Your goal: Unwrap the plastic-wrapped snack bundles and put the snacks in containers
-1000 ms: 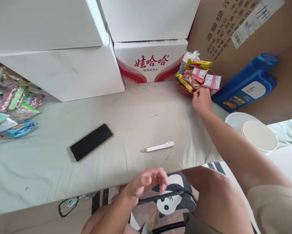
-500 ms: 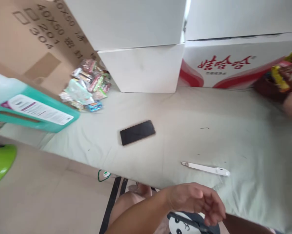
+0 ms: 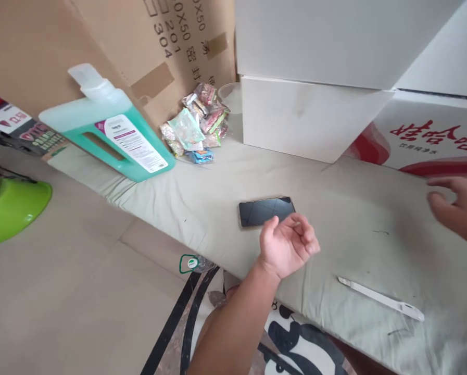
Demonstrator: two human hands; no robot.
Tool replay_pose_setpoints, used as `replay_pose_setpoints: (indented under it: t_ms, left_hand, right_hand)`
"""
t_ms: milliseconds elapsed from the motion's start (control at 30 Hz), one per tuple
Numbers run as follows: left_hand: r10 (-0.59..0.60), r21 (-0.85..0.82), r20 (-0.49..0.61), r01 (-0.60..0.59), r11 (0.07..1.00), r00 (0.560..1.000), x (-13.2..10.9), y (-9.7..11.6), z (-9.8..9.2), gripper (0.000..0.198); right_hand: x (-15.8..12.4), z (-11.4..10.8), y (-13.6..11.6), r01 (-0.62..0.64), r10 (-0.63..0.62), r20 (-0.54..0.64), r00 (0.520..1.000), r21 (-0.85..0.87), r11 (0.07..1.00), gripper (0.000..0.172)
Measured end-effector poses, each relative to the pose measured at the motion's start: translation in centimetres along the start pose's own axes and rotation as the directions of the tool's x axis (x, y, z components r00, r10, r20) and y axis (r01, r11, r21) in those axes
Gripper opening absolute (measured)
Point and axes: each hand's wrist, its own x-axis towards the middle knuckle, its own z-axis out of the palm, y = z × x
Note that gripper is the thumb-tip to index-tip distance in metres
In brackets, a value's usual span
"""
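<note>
I see tall cardboard boxes (image 3: 41, 41) and stacked white boxes (image 3: 315, 114) lining the far edge of the pale green pad (image 3: 354, 229), with a red-and-white carton (image 3: 432, 140) at its far right. A teal detergent jug (image 3: 112, 135) lies at the pad's left end, and a heap of snack packets (image 3: 196, 125) sits in the far corner behind it. The left hand (image 3: 288, 247) hovers over the near edge, its fingers loosely curled around nothing and its thumb just beside the phone (image 3: 266, 211). The phone lies flat mid-pad, and I cannot tell whether they touch. The right hand (image 3: 457, 211) is spread and empty in front of the carton. A white utility knife (image 3: 379, 298) lies by the near edge, to the right.
</note>
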Motion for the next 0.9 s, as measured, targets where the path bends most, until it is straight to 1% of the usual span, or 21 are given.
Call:
replay_pose_setpoints:
  t_ms: [33,67,100,133,167,233,267,333,367,400,500,567,633,667,700,733,767,800,833,867,900]
  left_hand:
    - [0.070,-0.033,-0.076,-0.072,0.997,0.995,-0.4,1.2,0.2,0.038]
    - [0.133,-0.063,-0.154,-0.144,0.988,0.979,-0.8,2.4,0.2,0.038]
    - [0.186,-0.085,-0.225,-0.210,0.974,0.956,-1.1,3.5,0.1,0.040]
    - [0.233,-0.098,-0.284,-0.270,0.958,0.930,-1.5,4.6,-0.1,0.043]
    - [0.272,-0.103,-0.329,-0.321,0.941,0.904,-1.8,5.7,-0.5,0.046]
    - [0.334,-0.107,-0.382,-0.400,0.910,0.862,-2.2,7.9,-1.4,0.049]
    - [0.355,-0.113,-0.399,-0.430,0.896,0.845,-2.2,8.9,-1.9,0.049]
    - [0.371,-0.144,-0.425,-0.467,0.872,0.825,-2.0,10.5,-2.8,0.049]
    - [0.362,-0.171,-0.437,-0.471,0.865,0.824,-1.8,11.0,-3.1,0.048]
    - [0.344,-0.204,-0.448,-0.469,0.859,0.825,-1.5,11.2,-3.3,0.048]
    - [0.268,-0.294,-0.482,-0.442,0.847,0.834,-1.0,11.1,-3.1,0.042]
    - [0.243,-0.273,-0.488,-0.411,0.869,0.838,-0.9,11.4,-2.6,0.034]
    - [0.258,-0.115,-0.464,-0.347,0.931,0.848,-0.8,13.1,-2.1,0.027]
    - [0.283,0.028,-0.442,-0.302,0.953,0.851,-0.5,14.6,-1.9,0.024]
    - [0.318,0.194,-0.431,-0.258,0.946,0.844,0.1,16.5,-1.8,0.020]
    - [0.363,0.385,-0.429,-0.196,0.902,0.827,1.1,18.8,-1.7,0.017]
    - [0.447,0.578,-0.393,-0.162,0.800,0.804,2.5,21.2,-1.5,0.015]
    - [0.571,0.741,-0.287,-0.200,0.642,0.770,4.4,23.5,-1.3,0.013]
    - [0.674,0.835,-0.137,-0.282,0.474,0.726,6.6,25.7,-1.1,0.013]
    - [0.720,0.861,-0.008,-0.362,0.358,0.694,9.1,27.5,-1.0,0.013]
    - [0.724,0.864,0.088,-0.414,0.287,0.685,11.8,28.9,-0.9,0.017]
  right_hand:
    - [-0.6,0.5,-7.6,0.057,-0.057,0.026,0.998,0.022,0.998,0.020]
    - [-1.5,1.0,-14.2,0.128,-0.130,0.034,0.991,0.052,0.990,0.021]
    - [-2.6,1.6,-19.6,0.249,-0.255,0.055,0.965,0.100,0.963,0.021]
    - [-3.5,2.4,-23.9,0.383,-0.396,0.072,0.915,0.147,0.912,0.019]
    - [-4.3,3.4,-27.3,0.494,-0.515,0.087,0.853,0.184,0.850,0.018]
    - [-4.7,6.1,-32.5,0.657,-0.701,0.113,0.705,0.269,0.704,0.021]
    - [-4.4,7.7,-34.7,0.686,-0.735,0.120,0.667,0.285,0.669,0.023]
    - [-2.9,11.3,-39.1,0.718,-0.773,0.128,0.621,0.302,0.627,0.028]
    - [-1.9,13.0,-41.3,0.725,-0.783,0.125,0.610,0.312,0.614,0.030]
    - [-0.8,14.7,-43.5,0.714,-0.775,0.120,0.621,0.321,0.622,0.032]
    - [2.6,18.7,-49.1,0.622,-0.688,0.136,0.713,0.332,0.709,0.033]
    - [4.6,20.6,-51.7,0.550,-0.621,0.161,0.767,0.333,0.766,0.025]
    - [6.0,22.0,-53.3,0.486,-0.563,0.180,0.807,0.340,0.805,0.018]
    - [6.6,22.6,-53.8,0.459,-0.540,0.185,0.821,0.348,0.817,0.017]
    - [7.1,23.2,-54.2,0.440,-0.523,0.180,0.833,0.357,0.824,0.017]
    - [7.6,23.7,-54.5,0.424,-0.506,0.166,0.846,0.365,0.829,0.018]
    - [8.1,24.2,-54.8,0.411,-0.489,0.143,0.861,0.371,0.833,0.021]
    - [8.6,24.7,-55.1,0.399,-0.468,0.113,0.876,0.373,0.837,0.024]
    - [9.4,25.1,-55.4,0.388,-0.446,0.084,0.891,0.369,0.844,0.027]
    - [10.2,25.5,-55.6,0.380,-0.427,0.059,0.902,0.358,0.853,0.028]
    - [11.2,25.9,-55.9,0.379,-0.416,0.039,0.908,0.343,0.859,0.027]
